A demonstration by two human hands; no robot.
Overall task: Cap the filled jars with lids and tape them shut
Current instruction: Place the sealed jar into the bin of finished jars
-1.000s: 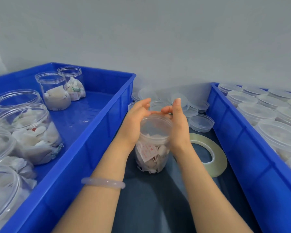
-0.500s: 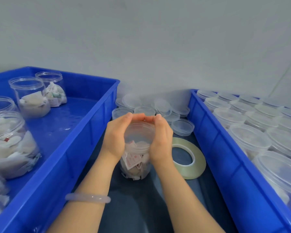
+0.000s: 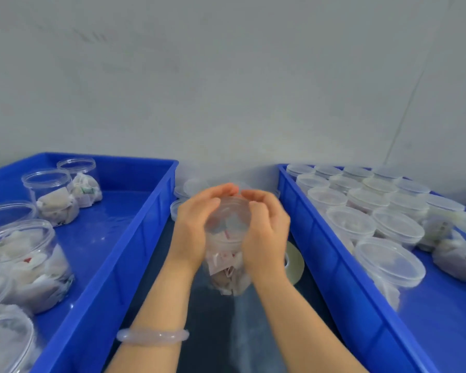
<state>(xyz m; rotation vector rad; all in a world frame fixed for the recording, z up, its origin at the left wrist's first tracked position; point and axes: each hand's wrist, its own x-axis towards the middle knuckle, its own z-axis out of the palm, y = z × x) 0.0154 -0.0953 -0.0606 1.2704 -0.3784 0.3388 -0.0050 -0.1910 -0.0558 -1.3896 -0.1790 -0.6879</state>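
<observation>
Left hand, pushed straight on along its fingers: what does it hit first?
Likely the right hand, whose fingertips face it across the lid of the jar; depth is unclear.

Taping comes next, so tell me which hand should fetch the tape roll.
Right. The tape roll lies just beside the right hand, while the left hand grips the other side of the jar and can steady it.

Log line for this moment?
capping | left hand and right hand grip clear plastic lid on filled clear jar | clear tape roll idle

Bright even light, soft shadows, motion blur, wide-angle edge bending
</observation>
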